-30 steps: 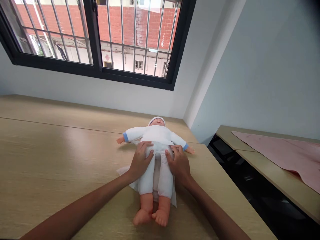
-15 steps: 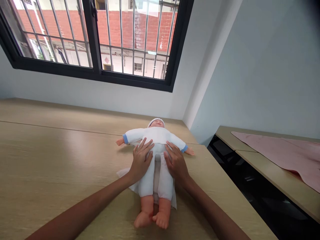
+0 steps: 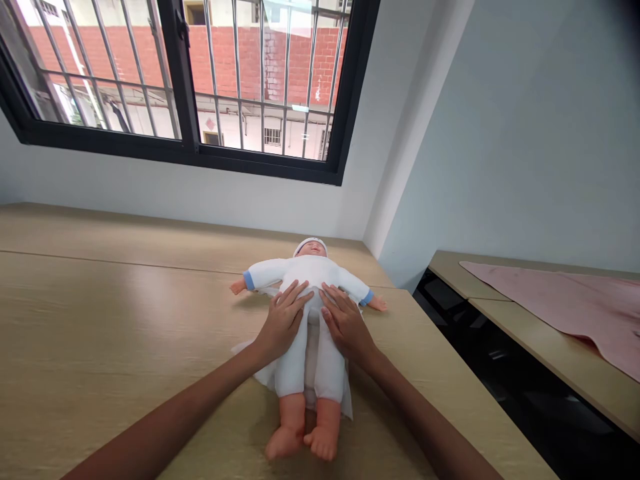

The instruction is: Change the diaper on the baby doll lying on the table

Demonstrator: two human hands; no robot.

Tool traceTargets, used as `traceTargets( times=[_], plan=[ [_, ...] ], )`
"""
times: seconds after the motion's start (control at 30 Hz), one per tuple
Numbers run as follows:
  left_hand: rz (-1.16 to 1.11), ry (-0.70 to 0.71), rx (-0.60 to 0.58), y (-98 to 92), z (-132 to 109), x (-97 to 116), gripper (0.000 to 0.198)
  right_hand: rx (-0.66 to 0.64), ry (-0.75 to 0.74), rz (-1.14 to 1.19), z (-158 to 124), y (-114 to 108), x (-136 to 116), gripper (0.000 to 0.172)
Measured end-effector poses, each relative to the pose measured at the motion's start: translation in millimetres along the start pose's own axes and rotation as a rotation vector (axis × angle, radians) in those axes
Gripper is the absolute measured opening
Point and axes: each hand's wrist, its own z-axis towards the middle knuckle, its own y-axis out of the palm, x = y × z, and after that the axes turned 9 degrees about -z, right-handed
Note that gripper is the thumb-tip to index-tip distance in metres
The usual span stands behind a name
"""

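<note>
A baby doll [image 3: 313, 272] in a white suit with blue cuffs and a white cap lies on its back on a wooden table [image 3: 150, 347]. Its bare feet point towards me and its arms are spread. My left hand [image 3: 284, 319] lies on the doll's waist and hip at the left, fingers stretched out. On the opposite side of the waist rests my right hand [image 3: 346, 320], its fingers extended inward. Beneath the doll's legs a thin white cloth [image 3: 267, 375] shows at both sides.
A pink cloth [image 3: 560, 300] lies on a second table [image 3: 450, 277] at the right, past a dark gap [image 3: 480, 347]. Behind the doll are a wall and a barred window [image 3: 265, 157]. The table's right edge runs close to the doll.
Both hands have slid inward over the doll's waist, so their fingertips are closer together. The doll lies in the same place; the view has shifted slightly.
</note>
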Motion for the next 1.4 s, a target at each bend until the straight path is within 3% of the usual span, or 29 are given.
traceTargets(
  times=[0.27, 0.5, 0.8, 0.9, 1.03, 1.13, 1.23, 1.33, 1.4],
  plan=[
    [-0.003, 0.019, -0.021, -0.4, 0, 0, 0.048, -0.055, -0.031, -0.002, 0, 0, 1, 0.048],
    [0.013, 0.09, 0.054, -1.4, -1, 3, 0.043, 0.03, -0.07, 0.023, 0, -2, -2, 0.046],
    [-0.017, 0.157, 0.06, -8.5, 1, 17, 0.027, 0.12, -0.141, 0.162, 0, -10, -9, 0.032],
    [-0.061, 0.151, -0.038, -10.6, -6, 26, 0.011, 0.007, -0.171, 0.21, -2, -17, -16, 0.034],
    [-0.087, 0.233, -0.305, -21.2, -22, 30, 0.009, -0.231, -0.286, 0.295, -9, -28, -26, 0.04],
    [-0.08, 0.273, -0.382, -36.7, -29, 21, 0.015, -0.332, -0.28, 0.295, -15, -38, -25, 0.031],
    [-0.113, 0.151, -0.344, -50.7, -29, 7, 0.039, -0.402, -0.184, 0.309, -19, -46, -15, 0.022],
    [-0.314, -0.123, -0.349, -55.3, -27, -4, 0.081, -0.502, -0.184, 0.294, -20, -54, -4, 0.053],
    [-0.484, -0.298, -0.373, -53.2, -26, -7, 0.097, -0.564, -0.199, 0.232, -20, -59, 1, 0.069]
  ],
)
